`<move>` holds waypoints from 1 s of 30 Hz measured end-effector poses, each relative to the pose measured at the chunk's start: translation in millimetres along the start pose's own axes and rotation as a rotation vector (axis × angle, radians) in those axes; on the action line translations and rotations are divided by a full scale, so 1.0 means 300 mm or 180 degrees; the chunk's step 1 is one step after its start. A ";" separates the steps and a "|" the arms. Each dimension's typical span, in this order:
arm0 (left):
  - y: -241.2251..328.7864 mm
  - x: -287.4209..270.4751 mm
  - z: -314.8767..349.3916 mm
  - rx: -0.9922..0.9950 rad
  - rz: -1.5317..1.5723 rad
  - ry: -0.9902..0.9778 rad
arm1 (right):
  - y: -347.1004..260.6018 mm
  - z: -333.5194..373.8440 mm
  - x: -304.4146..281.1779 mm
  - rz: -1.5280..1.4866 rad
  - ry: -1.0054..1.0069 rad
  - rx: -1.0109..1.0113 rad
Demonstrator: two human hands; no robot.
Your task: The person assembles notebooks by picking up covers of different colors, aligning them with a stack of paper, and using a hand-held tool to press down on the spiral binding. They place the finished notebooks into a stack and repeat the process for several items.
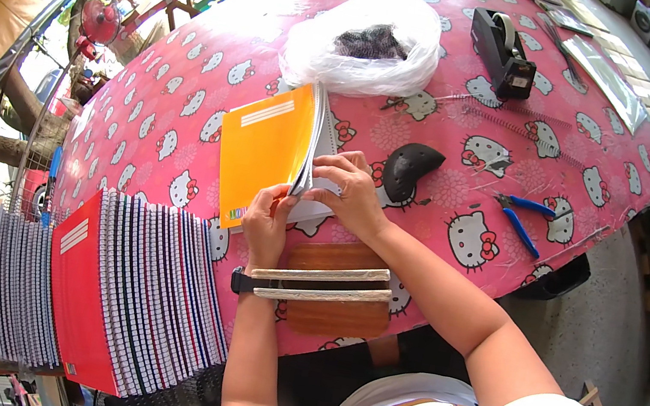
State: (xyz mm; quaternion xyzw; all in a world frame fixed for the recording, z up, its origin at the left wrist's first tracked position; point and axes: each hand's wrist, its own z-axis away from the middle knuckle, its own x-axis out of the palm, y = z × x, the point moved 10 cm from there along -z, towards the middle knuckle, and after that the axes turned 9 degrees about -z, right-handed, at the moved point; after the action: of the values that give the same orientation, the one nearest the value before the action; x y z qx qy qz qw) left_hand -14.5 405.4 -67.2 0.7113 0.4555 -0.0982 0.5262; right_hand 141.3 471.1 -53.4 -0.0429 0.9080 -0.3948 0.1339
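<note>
A notebook with a yellow-orange cover point(266, 145) lies open-edged on the table in front of me, its white pages showing along the right side. My left hand point(269, 215) pinches its lower right corner, by the punched edge. Close beside it, my right hand point(348, 194) has thumb and fingers closed at the same edge, with the palm over the pages. Fingers hide whatever small part lies between them. Just nearer to me sits a brown wooden block point(331, 317) with a slot across it. A black curved piece point(411, 170) lies right of my right hand.
Stacked spiral notebooks point(152, 294) with a red cover stand at left. Blue-handled cutters point(526, 221) and loose wire coils point(522, 120) lie at right. Farther back are a tape dispenser point(503, 56) and a clear plastic bag point(309, 48) holding dark coils. A pink patterned cloth point(434, 222) covers the table.
</note>
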 end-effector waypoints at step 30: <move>0.006 -0.304 -0.052 -0.0987 0.1991 0.1443 | -0.240 -0.083 0.092 0.0322 -0.1006 -0.0367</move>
State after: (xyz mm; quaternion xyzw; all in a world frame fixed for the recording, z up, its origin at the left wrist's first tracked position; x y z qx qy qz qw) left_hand -69.9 368.7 -3.0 0.7314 0.3311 0.2953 0.5179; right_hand 105.9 434.3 9.3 -0.0662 0.8978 -0.3231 0.2919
